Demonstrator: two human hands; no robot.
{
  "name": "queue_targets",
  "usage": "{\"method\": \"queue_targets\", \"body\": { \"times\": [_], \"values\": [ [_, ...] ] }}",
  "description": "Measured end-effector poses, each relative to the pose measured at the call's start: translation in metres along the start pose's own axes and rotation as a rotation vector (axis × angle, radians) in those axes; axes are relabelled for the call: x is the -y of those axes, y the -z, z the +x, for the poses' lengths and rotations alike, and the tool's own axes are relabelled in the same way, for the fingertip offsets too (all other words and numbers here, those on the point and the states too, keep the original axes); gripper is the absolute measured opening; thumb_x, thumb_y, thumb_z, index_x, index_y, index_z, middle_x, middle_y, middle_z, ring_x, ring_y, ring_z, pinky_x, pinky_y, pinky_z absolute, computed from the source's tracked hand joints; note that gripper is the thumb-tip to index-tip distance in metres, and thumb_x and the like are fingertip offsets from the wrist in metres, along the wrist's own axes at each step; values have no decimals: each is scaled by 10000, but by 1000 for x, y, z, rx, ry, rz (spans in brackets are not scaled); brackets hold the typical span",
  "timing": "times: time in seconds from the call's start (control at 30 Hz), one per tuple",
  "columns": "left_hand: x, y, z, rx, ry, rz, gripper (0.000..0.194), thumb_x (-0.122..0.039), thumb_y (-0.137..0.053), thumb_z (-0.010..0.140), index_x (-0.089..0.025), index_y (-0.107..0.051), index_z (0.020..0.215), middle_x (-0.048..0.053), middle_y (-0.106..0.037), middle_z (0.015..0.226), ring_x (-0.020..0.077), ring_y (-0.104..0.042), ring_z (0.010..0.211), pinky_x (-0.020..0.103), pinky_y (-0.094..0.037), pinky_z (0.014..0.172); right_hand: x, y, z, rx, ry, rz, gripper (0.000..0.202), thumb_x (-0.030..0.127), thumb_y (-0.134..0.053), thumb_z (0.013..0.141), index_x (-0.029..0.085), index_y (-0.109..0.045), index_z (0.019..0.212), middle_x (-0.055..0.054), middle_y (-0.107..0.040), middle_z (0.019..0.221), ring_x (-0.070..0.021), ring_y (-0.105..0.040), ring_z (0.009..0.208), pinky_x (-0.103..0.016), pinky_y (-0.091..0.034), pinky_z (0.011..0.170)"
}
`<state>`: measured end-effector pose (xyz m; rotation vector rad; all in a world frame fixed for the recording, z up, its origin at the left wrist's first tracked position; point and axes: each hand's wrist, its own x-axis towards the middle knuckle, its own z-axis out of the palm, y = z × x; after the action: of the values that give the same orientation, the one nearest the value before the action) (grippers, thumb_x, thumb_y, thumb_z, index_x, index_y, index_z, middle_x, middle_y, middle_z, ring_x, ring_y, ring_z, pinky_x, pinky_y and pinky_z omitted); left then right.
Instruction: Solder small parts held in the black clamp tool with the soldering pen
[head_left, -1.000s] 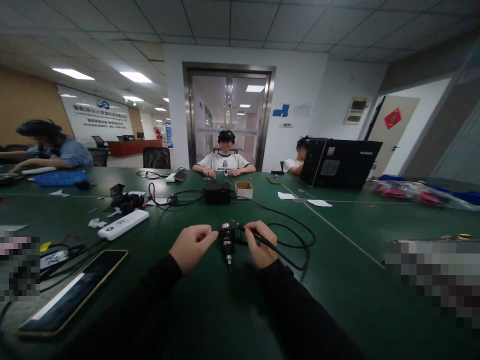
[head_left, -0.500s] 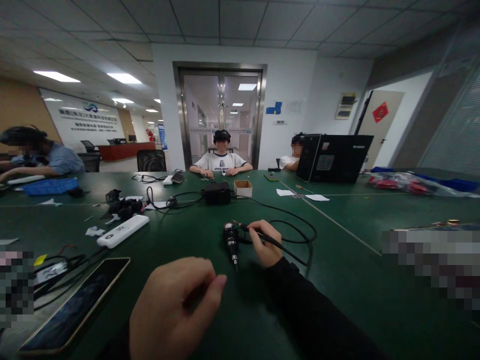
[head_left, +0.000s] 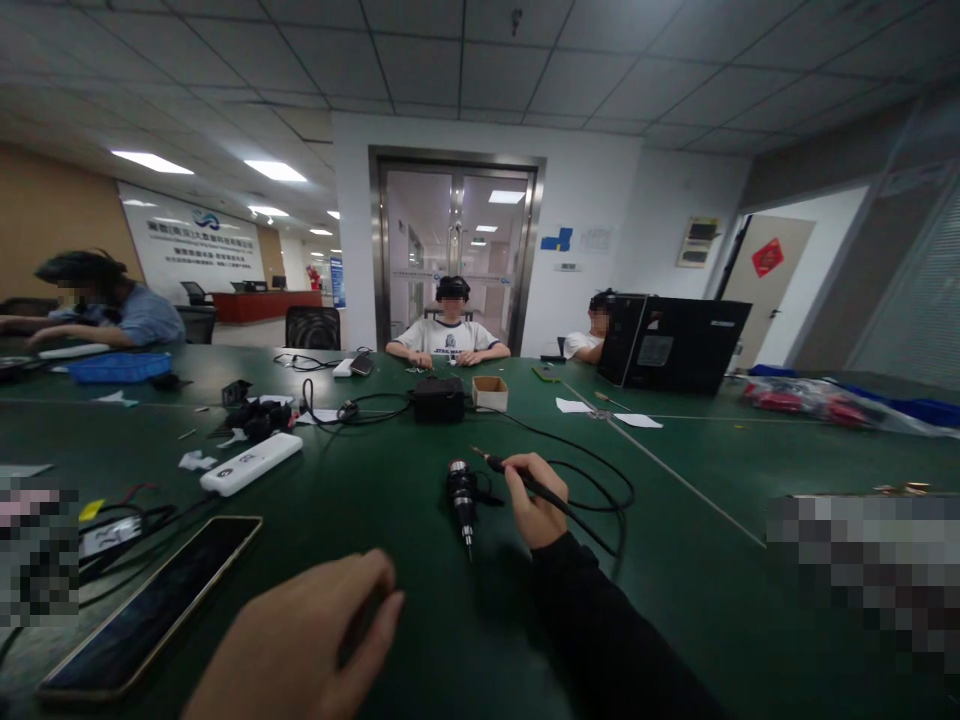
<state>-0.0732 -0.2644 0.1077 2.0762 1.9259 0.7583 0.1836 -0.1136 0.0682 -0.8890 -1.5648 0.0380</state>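
A slim black soldering iron (head_left: pixel 541 488) with a thin coppery tip is gripped like a pen in my right hand (head_left: pixel 536 505). Its tip points left, just above and beyond the black electric screwdriver (head_left: pixel 461 492) that lies on the green table with its bit toward me. A black cable trails from the iron and loops on the tabletop. In the near foreground, my left hand (head_left: pixel 307 640) is loosely curled, with a gap between thumb and fingers and nothing visible in it. The undersides of its fingers are hidden.
To the left lie a phone (head_left: pixel 154 605), a white power strip (head_left: pixel 253 465) and tangled dark cables. Farther back are a black box (head_left: pixel 438 400), a small cardboard box (head_left: pixel 490 393) and a computer case (head_left: pixel 675 342). Several people sit around the table (head_left: pixel 697 450).
My left hand has moved left and toward me, away from the screwdriver. My right hand still holds the soldering iron in about the same place. The camera view has tilted up a little.
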Motion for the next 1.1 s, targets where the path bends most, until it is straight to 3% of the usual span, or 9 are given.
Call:
{"method": "queue_targets", "body": {
  "times": [0.1,0.17,0.3,0.5,0.67,0.8,0.9,1.1],
  "values": [
    [-62,-30,58,155,35,193,501,-531,-537,749,-285,-631,1175,150,-695,1044,339,-660,900,452,-477,767,-5,2,1,-23,-12,10,143,202,-521,865,195,-619,762,-16,-629,727,-172,-603,694,-290,-471,661],
    [-79,-53,90,260,66,280,746,-503,-615,707,-204,-477,1376,229,-660,1104,400,-637,989,479,-465,801,-8,3,1,-43,-18,14,147,210,-521,865,199,-617,754,-17,-630,724,-176,-605,697,-293,-477,665],
    [-72,-91,131,267,32,219,920,-557,-606,692,-137,-325,1461,298,-571,1209,438,-594,1075,492,-447,853,-12,4,1,-50,-45,10,143,216,-521,866,202,-618,762,-19,-635,735,-179,-610,711,-297,-480,671],
    [-51,-114,143,185,35,53,799,-372,-622,664,-215,-363,1403,214,-610,1128,369,-639,980,441,-464,822,-12,2,1,-40,-38,2,140,225,-523,862,206,-618,760,-25,-640,732,-184,-610,711,-303,-488,670],
    [-40,-112,150,169,26,53,706,-317,-627,637,-244,-436,1313,159,-657,1025,324,-656,902,398,-469,787,-10,4,2,-40,-41,0,149,233,-519,867,205,-617,757,-24,-639,725,-180,-611,694,-298,-490,655],
    [-15,-97,163,159,88,138,676,-343,-583,666,-239,-419,1314,173,-670,1044,345,-661,913,404,-470,771,-10,4,3,-34,-39,-10,151,231,-524,867,203,-617,752,-24,-634,724,-180,-606,693,-301,-486,661],
    [19,-77,174,145,197,207,653,-368,-552,695,-232,-414,1319,186,-675,1063,354,-663,945,404,-469,785,-11,4,2,-37,-38,-6,153,232,-518,869,203,-618,756,-24,-638,728,-180,-607,699,-300,-485,660],
    [109,-34,182,82,428,316,696,-427,-462,771,-215,-312,1417,217,-616,1206,374,-625,1064,431,-469,836,-11,2,1,-25,-52,14,154,233,-525,862,202,-625,749,-25,-646,727,-180,-613,694,-299,-493,660]
  ]
}}
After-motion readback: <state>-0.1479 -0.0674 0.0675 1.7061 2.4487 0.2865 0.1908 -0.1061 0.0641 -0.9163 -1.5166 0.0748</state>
